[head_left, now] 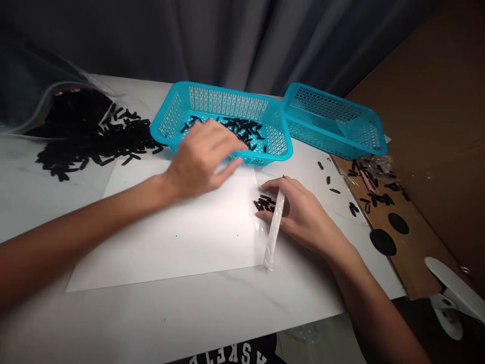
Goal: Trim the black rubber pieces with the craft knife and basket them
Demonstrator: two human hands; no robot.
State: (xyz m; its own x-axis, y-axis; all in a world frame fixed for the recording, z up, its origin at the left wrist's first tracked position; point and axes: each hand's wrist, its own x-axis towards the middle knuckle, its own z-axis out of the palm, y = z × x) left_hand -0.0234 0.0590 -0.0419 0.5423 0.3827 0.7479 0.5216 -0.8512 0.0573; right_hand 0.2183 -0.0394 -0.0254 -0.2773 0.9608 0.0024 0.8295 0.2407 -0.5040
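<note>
Where curtains (227, 40) back our marbled table (125, 323), our right hand (303, 212) curves around black pieces (264, 202), our left hand (202, 159) hovers by a plastic basket (182, 93); we can't tell either's grip. Black fabric (270, 343) reads "ASKET".

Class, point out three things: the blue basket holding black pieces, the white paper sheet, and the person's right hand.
Blue basket (227, 103): head view, back wall.
White paper sheet (170, 258): head view, bare lower part.
Right hand (305, 212): head view, back of hand.

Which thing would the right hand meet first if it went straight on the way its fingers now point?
Most likely the small black pieces between the thumb and fingers of the right hand, though its height above them is hard to judge.
</note>
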